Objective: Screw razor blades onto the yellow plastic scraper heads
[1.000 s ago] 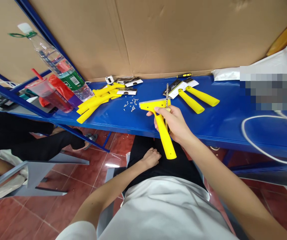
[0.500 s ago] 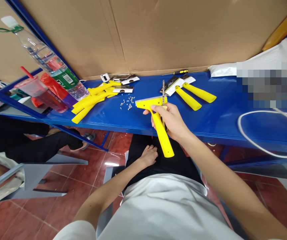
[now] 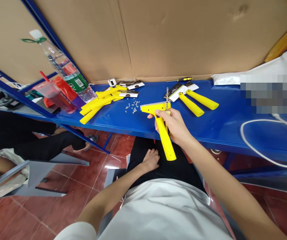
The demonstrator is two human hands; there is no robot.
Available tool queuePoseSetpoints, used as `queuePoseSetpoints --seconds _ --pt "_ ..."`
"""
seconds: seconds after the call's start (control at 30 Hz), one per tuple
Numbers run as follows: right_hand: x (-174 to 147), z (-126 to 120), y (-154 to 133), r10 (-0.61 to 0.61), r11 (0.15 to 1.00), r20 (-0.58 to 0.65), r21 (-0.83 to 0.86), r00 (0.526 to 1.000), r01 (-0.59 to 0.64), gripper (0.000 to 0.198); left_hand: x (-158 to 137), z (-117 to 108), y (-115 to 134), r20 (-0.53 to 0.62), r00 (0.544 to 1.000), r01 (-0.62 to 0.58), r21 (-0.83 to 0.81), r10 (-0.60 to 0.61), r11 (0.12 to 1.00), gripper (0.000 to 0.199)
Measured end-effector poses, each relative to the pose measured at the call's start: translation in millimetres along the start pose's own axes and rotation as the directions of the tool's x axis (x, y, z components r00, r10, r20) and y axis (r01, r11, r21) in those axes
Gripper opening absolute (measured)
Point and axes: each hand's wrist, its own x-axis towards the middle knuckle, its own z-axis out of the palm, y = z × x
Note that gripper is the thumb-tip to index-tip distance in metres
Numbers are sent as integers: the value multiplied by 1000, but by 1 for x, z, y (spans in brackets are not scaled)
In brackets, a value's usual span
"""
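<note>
My right hand grips a yellow scraper just below its wide head, over the bench's front edge. The blade edge faces away from me and the handle slants down toward my lap. A thin, dark metal shaft stands up beside the head; its lower part is hidden by my hand, so I cannot tell what tool it is. My left hand rests on my thigh, fingers loosely bent and holding nothing. Several small screws lie scattered on the blue bench, left of the scraper head.
Several yellow handles are piled on the left. Two yellow scrapers lie at right by printed cards and a screwdriver. A bottle and cup stand left. A white cable loops at right. Another person sits left.
The whole view has shifted slightly, so things appear a little lower and mostly further right. My right hand still holds the scraper and my left hand stays on my thigh.
</note>
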Motion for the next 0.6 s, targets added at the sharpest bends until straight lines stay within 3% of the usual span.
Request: queuePoseSetpoints --seconds 0.23,0.6 --pt "-2 0 0 -54 995 -16 79 998 55 28 -6 -6 -11 2 998 -65 -25 65 998 20" --pt "-4 1 -3 -5 999 -17 37 1000 6 32 -2 -3 -21 -22 977 -212 -99 211 972 17"
